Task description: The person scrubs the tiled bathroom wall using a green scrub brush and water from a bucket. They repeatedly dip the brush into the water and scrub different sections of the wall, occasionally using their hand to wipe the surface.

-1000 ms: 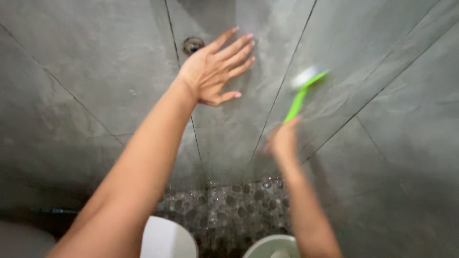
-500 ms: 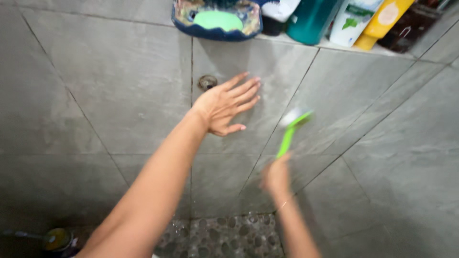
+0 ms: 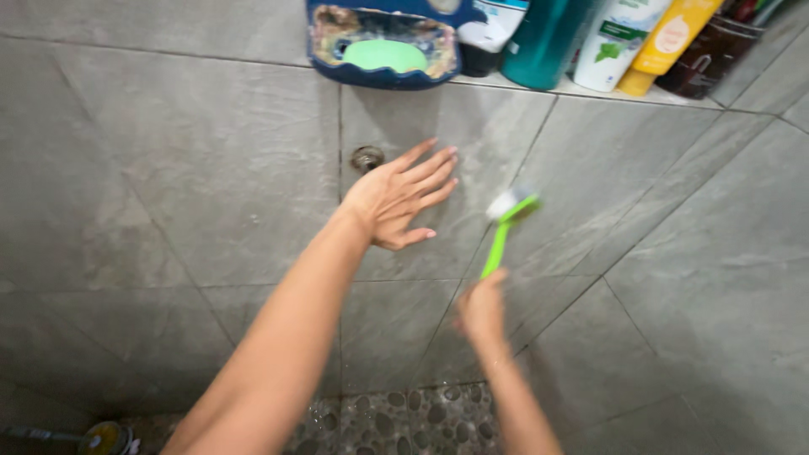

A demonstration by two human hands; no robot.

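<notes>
wall: bare below ledge | above: soap dish, bottles crowd ledge

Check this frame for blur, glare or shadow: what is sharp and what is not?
Head view: right hand and green brush smeared by motion; left hand on the grey tile wall fairly crisp; soft even light, faint sheen, no hard glare; lower left corner dim.
</notes>
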